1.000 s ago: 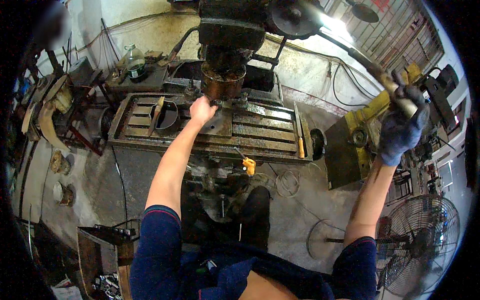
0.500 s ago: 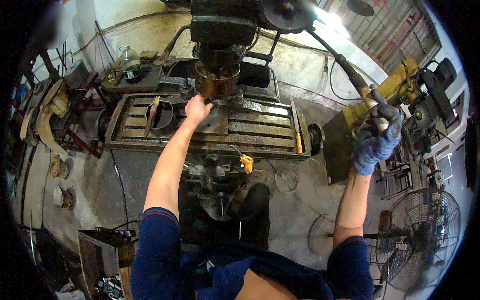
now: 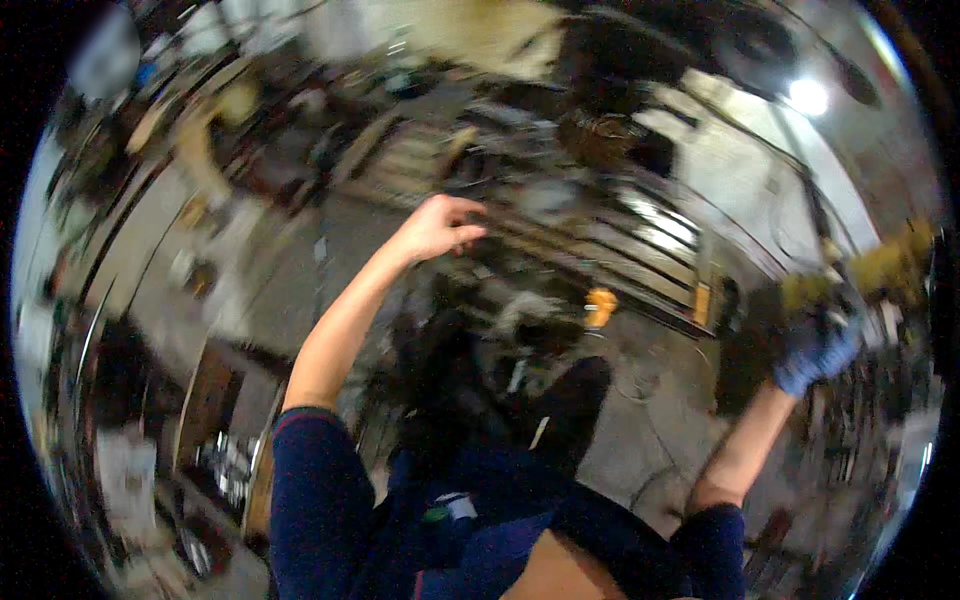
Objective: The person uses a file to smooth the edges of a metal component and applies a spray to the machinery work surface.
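Note:
My bare left hand (image 3: 438, 228) hovers near the front edge of the slotted machine table (image 3: 560, 245), fingers curved and apart, with nothing visible in them. At the far right my right hand (image 3: 822, 345), in a blue-grey glove, is closed round the lower end of a long lever (image 3: 818, 215) that slants down from the machine. Motion blur hides the exact finger positions there. Above the table hangs the machine's dark, rusty spindle head (image 3: 605, 135). A yellow-handled tool (image 3: 600, 308) sticks out at the table's front edge.
Another yellow handle (image 3: 702, 303) lies at the table's right end. A yellow machine part (image 3: 890, 262) stands beyond my right hand. At the lower left, a wooden box (image 3: 190, 410) contains shiny metal pieces. A clear bottle (image 3: 402, 75) stands at the back.
My left hand has come away from below the spindle and back toward the table's front edge. The view has swung left, shifting the machine rightward and blurring it. The gloved hand stays at the lever.

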A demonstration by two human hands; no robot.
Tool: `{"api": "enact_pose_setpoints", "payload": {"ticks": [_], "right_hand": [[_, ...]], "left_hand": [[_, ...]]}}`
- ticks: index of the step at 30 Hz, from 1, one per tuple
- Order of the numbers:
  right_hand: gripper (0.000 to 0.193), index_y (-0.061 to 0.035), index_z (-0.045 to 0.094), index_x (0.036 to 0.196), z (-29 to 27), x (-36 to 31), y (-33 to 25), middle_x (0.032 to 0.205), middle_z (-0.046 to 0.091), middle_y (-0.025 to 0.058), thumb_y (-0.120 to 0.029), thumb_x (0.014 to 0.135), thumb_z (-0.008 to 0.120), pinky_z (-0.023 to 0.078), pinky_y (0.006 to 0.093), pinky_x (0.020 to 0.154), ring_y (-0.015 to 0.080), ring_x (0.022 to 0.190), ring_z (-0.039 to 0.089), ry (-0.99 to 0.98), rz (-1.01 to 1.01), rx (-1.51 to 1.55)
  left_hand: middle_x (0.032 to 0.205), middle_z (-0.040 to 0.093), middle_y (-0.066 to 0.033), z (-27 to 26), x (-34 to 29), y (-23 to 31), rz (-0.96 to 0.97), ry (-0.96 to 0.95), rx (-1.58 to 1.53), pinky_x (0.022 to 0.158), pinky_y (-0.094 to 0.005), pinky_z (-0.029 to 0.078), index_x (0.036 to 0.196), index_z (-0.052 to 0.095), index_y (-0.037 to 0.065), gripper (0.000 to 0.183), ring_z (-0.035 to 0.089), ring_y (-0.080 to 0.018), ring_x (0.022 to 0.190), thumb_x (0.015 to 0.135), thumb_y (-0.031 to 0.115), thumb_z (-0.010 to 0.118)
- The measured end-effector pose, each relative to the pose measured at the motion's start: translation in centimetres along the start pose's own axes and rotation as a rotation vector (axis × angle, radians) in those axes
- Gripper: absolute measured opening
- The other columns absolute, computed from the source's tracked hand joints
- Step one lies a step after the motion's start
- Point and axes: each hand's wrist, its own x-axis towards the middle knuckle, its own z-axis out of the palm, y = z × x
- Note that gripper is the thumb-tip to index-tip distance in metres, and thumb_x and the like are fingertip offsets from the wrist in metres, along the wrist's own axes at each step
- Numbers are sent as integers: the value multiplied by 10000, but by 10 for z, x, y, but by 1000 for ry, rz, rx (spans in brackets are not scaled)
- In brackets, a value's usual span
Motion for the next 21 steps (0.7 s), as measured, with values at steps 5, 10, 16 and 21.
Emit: {"api": "enact_pose_setpoints", "payload": {"ticks": [5,10,16,21], "right_hand": [[242,34,585,970,-87,17,58,936,612,110,-136,817,509,448,328,803,218,852,562,75,-69,52],[155,-19,612,834,-20,1,40,793,612,81,-154,761,634,466,326,623,216,702,577,93,-815,-726],[126,3,605,830,-17,-11,48,793,617,121,-92,755,640,474,321,590,223,686,592,119,-954,-1275],[137,22,601,851,-33,-13,74,873,634,124,-79,765,634,488,313,643,221,771,604,171,-973,-1207]], "left_hand": [[738,637,-99,-79,-169,-19,-159,226,288,591,-296,471,1095,563,3,390,582,-135,638,753,170,648],[750,625,-78,-139,-353,-55,-599,811,266,538,-266,463,1076,566,-23,350,577,-118,595,777,149,626],[753,635,-141,-136,-497,-144,-939,1189,246,456,-300,480,1010,587,-56,317,603,-166,533,734,88,643],[902,640,-146,-118,-532,-174,-1290,1030,595,655,-372,509,1039,598,22,390,630,-266,797,698,188,689]]}}
